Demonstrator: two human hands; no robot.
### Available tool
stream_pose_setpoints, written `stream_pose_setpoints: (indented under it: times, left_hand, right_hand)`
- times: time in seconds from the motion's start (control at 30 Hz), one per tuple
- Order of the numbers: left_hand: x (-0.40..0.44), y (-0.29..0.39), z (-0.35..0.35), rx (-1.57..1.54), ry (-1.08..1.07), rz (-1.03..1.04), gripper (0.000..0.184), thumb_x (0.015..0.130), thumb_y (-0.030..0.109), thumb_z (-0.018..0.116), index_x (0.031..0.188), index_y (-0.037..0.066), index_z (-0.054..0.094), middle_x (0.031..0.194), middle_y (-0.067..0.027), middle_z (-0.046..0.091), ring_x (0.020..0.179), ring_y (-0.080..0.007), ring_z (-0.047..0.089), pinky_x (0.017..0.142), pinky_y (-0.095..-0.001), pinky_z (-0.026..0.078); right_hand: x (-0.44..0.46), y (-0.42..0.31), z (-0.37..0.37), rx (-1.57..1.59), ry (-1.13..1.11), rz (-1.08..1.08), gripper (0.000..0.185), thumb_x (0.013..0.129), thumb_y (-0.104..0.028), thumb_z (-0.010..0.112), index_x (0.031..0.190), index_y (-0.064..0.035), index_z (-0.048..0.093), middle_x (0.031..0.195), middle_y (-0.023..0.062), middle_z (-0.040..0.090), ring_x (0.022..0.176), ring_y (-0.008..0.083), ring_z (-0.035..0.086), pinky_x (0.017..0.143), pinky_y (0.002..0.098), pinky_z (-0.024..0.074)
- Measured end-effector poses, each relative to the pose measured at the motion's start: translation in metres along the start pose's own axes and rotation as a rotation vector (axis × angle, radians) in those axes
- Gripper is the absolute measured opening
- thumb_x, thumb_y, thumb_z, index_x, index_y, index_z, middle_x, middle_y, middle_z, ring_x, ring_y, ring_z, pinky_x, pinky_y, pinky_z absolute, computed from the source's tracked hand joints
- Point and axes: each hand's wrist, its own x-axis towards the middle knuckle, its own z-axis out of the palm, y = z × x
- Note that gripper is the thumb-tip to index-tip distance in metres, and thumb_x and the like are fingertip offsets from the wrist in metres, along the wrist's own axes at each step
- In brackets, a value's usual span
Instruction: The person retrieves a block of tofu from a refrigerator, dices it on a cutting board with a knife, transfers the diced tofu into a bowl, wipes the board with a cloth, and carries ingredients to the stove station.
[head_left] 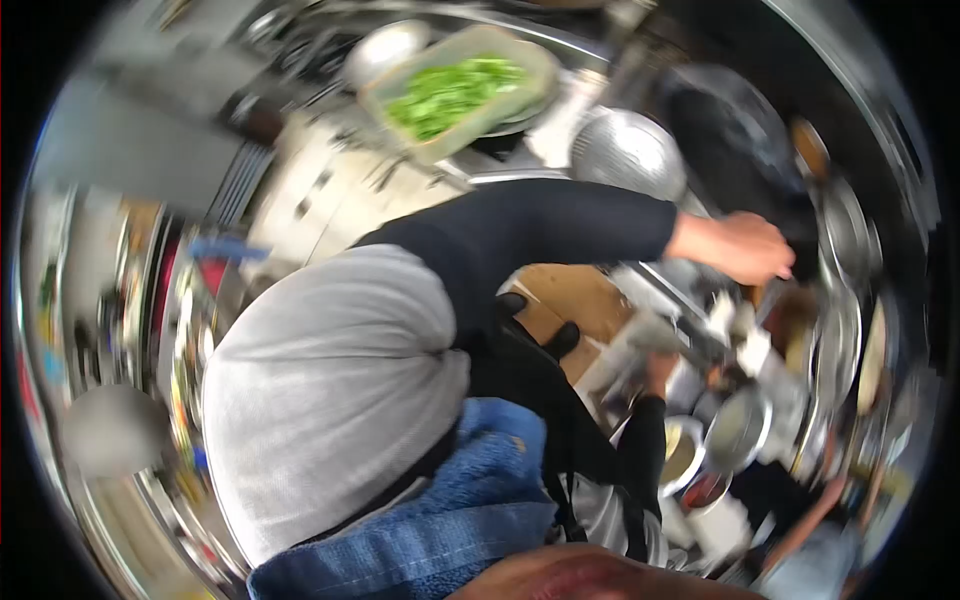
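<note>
My left hand (740, 248), at the end of a black sleeve, is closed in front of a large dark wok (725, 130). What its fingers hold, if anything, is hidden. A perforated metal strainer (627, 155) lies just behind that wrist. Lower down, my right hand (658, 374) is at a blurred, pale see-through container (630, 350) and seems to touch it. Motion smears its fingers, so their grip is unclear. Close to the right arm are a metal bowl (738, 432) and a smaller bowl with yellowish contents (682, 452).
A plastic tub (440, 150) of chopped greens (455, 92) stands beyond my left arm. Several metal pans (848, 230) line the right side. A dish with red contents (706, 490) sits near the bowls. Brown cardboard (570, 300) lies by my dark shoes. Shelves (130, 260) stand at left.
</note>
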Motion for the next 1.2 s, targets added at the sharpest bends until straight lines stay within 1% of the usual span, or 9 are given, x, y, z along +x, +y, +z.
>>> stream_pose_setpoints:
  times: [0.03,0.1,0.3,0.5,0.57,0.63,0.7,0.77,1.2]
  left_hand:
    - [0.013,-0.005,-0.004,-0.012,0.100,-0.044,0.027,0.097,0.032,0.055,0.093,0.010,0.069,0.087,-0.0170,0.070,0.091,-0.0408,0.067,0.077,-0.0515,0.051]
    - [0.027,-0.035,-0.026,-0.069,0.218,-0.100,0.026,0.096,0.031,0.056,0.096,0.010,0.070,0.092,-0.0143,0.071,0.094,-0.0394,0.066,0.081,-0.0501,0.051]
    - [0.015,-0.114,0.043,-0.059,0.250,-0.250,0.025,0.097,0.031,0.055,0.098,0.010,0.069,0.102,-0.0140,0.067,0.101,-0.0377,0.064,0.087,-0.0491,0.049]
    - [0.017,-0.171,0.087,0.001,0.372,-0.180,0.028,0.097,0.034,0.057,0.096,0.008,0.068,0.102,-0.0149,0.065,0.099,-0.0376,0.061,0.087,-0.0490,0.048]
    - [0.015,-0.170,0.083,0.089,0.338,0.027,0.020,0.091,0.026,0.061,0.095,0.008,0.068,0.095,-0.0141,0.066,0.094,-0.0365,0.060,0.082,-0.0477,0.048]
    - [0.020,-0.182,0.092,0.265,0.348,0.164,0.014,0.092,0.017,0.058,0.096,0.009,0.069,0.091,-0.0143,0.065,0.090,-0.0349,0.061,0.079,-0.0457,0.049]
    - [0.019,-0.180,0.089,0.044,0.341,-0.004,0.023,0.099,0.022,0.054,0.095,0.003,0.066,0.090,-0.0151,0.064,0.088,-0.0364,0.061,0.078,-0.0440,0.050]
    - [0.016,-0.159,0.073,0.020,0.308,-0.137,0.027,0.100,0.029,0.054,0.095,0.005,0.064,0.092,-0.0179,0.063,0.089,-0.0393,0.061,0.077,-0.0462,0.049]
    - [0.017,-0.163,0.064,-0.047,0.253,-0.116,0.026,0.102,0.026,0.053,0.093,0.001,0.059,0.091,-0.0180,0.059,0.086,-0.0394,0.059,0.077,-0.0444,0.047]
  right_hand:
    - [0.001,0.096,0.010,-0.532,-0.171,0.256,0.067,0.085,-0.041,0.064,0.134,0.0030,0.056,0.147,0.0259,0.046,0.141,0.0351,0.038,0.119,0.0502,0.0244]
    - [0.035,0.030,-0.023,-1.005,-0.468,0.360,0.072,0.084,-0.039,0.061,0.141,0.0035,0.048,0.154,0.0232,0.037,0.148,0.0315,0.024,0.122,0.0504,0.0185]
    - [0.063,0.085,-0.029,-0.659,-0.490,0.421,0.074,0.082,-0.034,0.052,0.145,0.0056,0.043,0.158,0.0203,0.032,0.149,0.0319,0.024,0.121,0.0498,0.0196]
    - [0.073,0.030,-0.053,-0.755,-0.645,0.365,0.056,0.083,-0.034,0.056,0.125,0.0013,0.063,0.129,0.0215,0.062,0.121,0.0345,0.060,0.097,0.0488,0.0504]
    - [0.034,0.209,0.025,-0.814,-0.041,-0.141,0.036,0.076,-0.031,0.061,0.096,-0.0025,0.070,0.106,0.0226,0.067,0.097,0.0389,0.065,0.080,0.0490,0.0514]
    - [0.018,0.184,0.026,-0.727,0.078,0.005,0.016,0.073,-0.020,0.061,0.082,-0.0075,0.061,0.079,0.0137,0.064,0.067,0.0346,0.062,0.060,0.0506,0.0493]
    - [0.056,0.055,-0.032,-0.698,-0.349,0.573,0.027,0.086,-0.022,0.058,0.106,-0.0068,0.069,0.103,0.0158,0.071,0.100,0.0345,0.069,0.089,0.0473,0.0531]
    - [0.056,0.042,-0.031,-0.734,-0.369,0.603,0.050,0.088,-0.026,0.057,0.134,-0.0081,0.054,0.142,0.0111,0.051,0.130,0.0328,0.050,0.106,0.0547,0.0389]
    - [0.057,-0.001,-0.050,-0.689,-0.368,0.656,0.048,0.094,-0.021,0.048,0.140,-0.0081,0.048,0.143,0.0123,0.048,0.133,0.0337,0.048,0.113,0.0587,0.0282]
